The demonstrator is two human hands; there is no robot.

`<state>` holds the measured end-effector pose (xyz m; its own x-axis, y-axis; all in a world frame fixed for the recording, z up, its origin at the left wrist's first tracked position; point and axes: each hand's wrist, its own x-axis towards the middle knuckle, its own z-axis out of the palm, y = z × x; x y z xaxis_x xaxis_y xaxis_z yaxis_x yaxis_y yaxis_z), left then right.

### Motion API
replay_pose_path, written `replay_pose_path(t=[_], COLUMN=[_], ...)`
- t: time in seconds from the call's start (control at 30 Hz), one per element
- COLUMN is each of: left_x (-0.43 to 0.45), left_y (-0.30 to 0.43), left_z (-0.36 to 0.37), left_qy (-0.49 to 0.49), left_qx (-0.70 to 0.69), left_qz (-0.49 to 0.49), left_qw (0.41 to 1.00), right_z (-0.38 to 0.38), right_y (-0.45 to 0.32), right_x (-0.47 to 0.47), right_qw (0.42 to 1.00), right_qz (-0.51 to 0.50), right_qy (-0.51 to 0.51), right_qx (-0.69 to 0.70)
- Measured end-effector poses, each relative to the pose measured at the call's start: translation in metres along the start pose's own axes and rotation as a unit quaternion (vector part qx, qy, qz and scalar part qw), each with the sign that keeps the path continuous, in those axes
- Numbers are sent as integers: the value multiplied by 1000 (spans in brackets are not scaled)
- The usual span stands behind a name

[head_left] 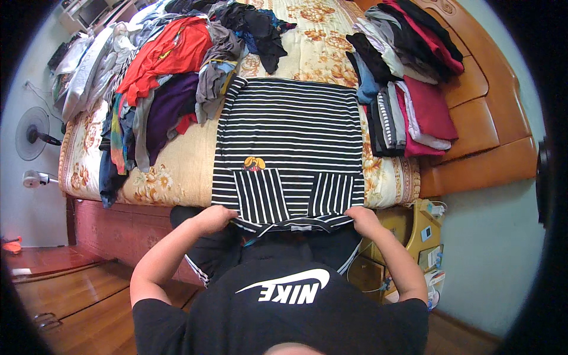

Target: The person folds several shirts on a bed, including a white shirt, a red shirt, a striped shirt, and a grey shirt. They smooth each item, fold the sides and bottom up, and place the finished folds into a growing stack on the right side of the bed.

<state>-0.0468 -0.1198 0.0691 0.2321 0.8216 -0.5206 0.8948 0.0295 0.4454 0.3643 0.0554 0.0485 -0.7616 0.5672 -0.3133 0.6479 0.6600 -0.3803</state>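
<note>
A black-and-white striped shirt [288, 120] lies spread on the bed in front of me, its collar end toward my body. Both sleeves [262, 195] are folded inward over the body, their stripes running lengthwise. Part of a yellow and red cartoon print shows above one sleeve. My left hand [219, 218] pinches the shirt's shoulder edge on the left. On the right, my right hand [364, 219] grips the opposite shoulder edge. Between them the neckline hangs just over the bed's front edge, above my lap.
A loose heap of clothes [164, 57] covers the bed's left side. Folded garments [426, 111] are stacked at right, against the wooden headboard [475, 120]. An electric fan [33, 133] stands far left. A yellow bedside stand [399, 235] holding small items is near my right arm.
</note>
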Motion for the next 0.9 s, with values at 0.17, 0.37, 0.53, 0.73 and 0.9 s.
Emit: replay_pose_path(t=[0.17, 0.37, 0.53, 0.73, 0.9], left_x=[64, 144, 177, 182, 181], left_y=[-75, -108, -136, -141, -144], left_z=[-26, -99, -96, -79, -72], left_qy=[95, 118, 178, 245, 312], left_qx=[-116, -239, -244, -321, -337], left_qz=[13, -91, -144, -187, -184], left_qw=[989, 959, 942, 895, 869], right_z=[-36, -55, -61, -47, -48], right_y=[14, 74, 92, 94, 79], right_x=[68, 166, 209, 217, 223], right_qw=[996, 994, 988, 975, 958], right_qz=[57, 71, 144, 192, 198], right_qy=[-46, 25, 14, 97, 204], right_qx=[46, 81, 46, 50, -40])
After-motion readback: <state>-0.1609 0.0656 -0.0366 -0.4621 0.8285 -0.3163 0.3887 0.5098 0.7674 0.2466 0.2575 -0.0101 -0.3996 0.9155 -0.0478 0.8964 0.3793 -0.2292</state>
